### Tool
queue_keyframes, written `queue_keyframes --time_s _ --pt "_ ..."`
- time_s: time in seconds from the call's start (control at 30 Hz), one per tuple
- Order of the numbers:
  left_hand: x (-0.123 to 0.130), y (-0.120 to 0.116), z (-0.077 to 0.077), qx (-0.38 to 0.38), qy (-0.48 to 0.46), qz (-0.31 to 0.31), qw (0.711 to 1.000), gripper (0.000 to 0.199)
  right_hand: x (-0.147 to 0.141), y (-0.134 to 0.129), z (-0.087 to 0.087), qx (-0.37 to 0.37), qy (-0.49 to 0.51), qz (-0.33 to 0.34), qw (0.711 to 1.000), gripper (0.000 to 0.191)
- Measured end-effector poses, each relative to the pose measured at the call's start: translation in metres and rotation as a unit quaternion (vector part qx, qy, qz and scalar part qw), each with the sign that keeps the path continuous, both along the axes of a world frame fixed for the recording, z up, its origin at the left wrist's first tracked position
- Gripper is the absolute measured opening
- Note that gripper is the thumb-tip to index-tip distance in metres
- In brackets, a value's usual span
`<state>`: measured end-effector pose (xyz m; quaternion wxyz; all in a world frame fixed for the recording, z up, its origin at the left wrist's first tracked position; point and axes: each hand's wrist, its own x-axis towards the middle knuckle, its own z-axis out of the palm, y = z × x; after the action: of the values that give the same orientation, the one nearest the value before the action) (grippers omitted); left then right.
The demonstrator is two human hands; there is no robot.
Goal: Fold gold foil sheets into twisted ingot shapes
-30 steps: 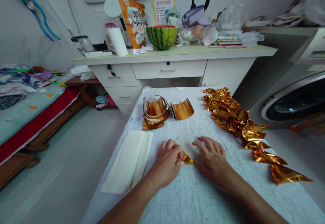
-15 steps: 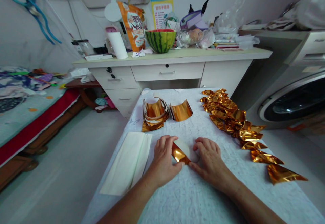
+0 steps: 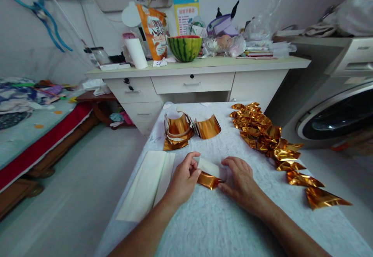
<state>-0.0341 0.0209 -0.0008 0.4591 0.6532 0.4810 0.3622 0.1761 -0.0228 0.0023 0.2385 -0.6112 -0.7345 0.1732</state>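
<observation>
Between my hands lies a small piece of gold foil (image 3: 208,180) with white paper (image 3: 212,168) folded over its upper part. My left hand (image 3: 185,175) pinches the left end of the paper and foil between thumb and fingers. At the right end, my right hand (image 3: 240,177) holds the edge, thumb low and fingers above. A stack of white paper sheets (image 3: 145,181) lies left of my left hand. Beyond my hands are curled gold foil sheets (image 3: 178,126) and another curved foil piece (image 3: 208,127). Several folded gold foil pieces (image 3: 264,134) form a line along the right.
The cloth-covered table (image 3: 204,226) stands before a white desk (image 3: 171,80) bearing a watermelon half (image 3: 184,48), an orange pouch (image 3: 154,33) and a paper roll (image 3: 136,53). A washing machine (image 3: 329,90) is at the right, a bed (image 3: 43,128) at the left.
The white paper has been turned up over the foil and now shows as a folded band. My left fingers have drawn in to a pinch at the left end; my right hand has barely moved.
</observation>
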Motion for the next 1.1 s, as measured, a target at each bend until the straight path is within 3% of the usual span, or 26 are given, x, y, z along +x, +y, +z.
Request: queue_keyframes --time_s 0.1,0.2,0.27,0.43,0.63,0.8,0.93,1.1 --pt "0.000 0.002 0.003 -0.020 -0.058 0.014 0.998 0.035 0.004 0.001 -0.003 0.006 0.084 -0.031 0.996 0.064" --pt "0.000 0.003 0.004 -0.049 -0.129 0.034 0.990 0.031 0.006 0.002 -0.004 -0.016 0.201 -0.055 0.978 0.069" --pt "0.002 0.003 0.004 -0.060 -0.168 0.042 0.983 0.032 0.005 0.003 -0.003 -0.062 0.291 -0.056 0.953 0.063" --pt "0.009 -0.003 0.003 -0.064 -0.204 0.062 0.975 0.034 -0.003 0.005 0.007 -0.188 0.478 0.001 0.858 0.043" --pt "0.016 -0.012 0.005 -0.045 -0.148 0.028 0.988 0.035 -0.003 0.008 0.004 -0.213 0.527 -0.021 0.822 0.039" --pt "0.010 -0.018 0.007 0.083 0.000 0.047 0.995 0.051 0.003 0.012 -0.003 -0.178 0.530 -0.049 0.828 0.046" --pt "0.006 -0.023 0.005 0.244 0.122 -0.014 0.962 0.069 0.007 0.012 0.000 -0.172 0.525 -0.055 0.832 0.050" --pt "0.006 -0.027 0.004 0.335 0.198 -0.064 0.919 0.048 0.009 0.013 0.001 -0.202 0.507 -0.043 0.837 0.051"
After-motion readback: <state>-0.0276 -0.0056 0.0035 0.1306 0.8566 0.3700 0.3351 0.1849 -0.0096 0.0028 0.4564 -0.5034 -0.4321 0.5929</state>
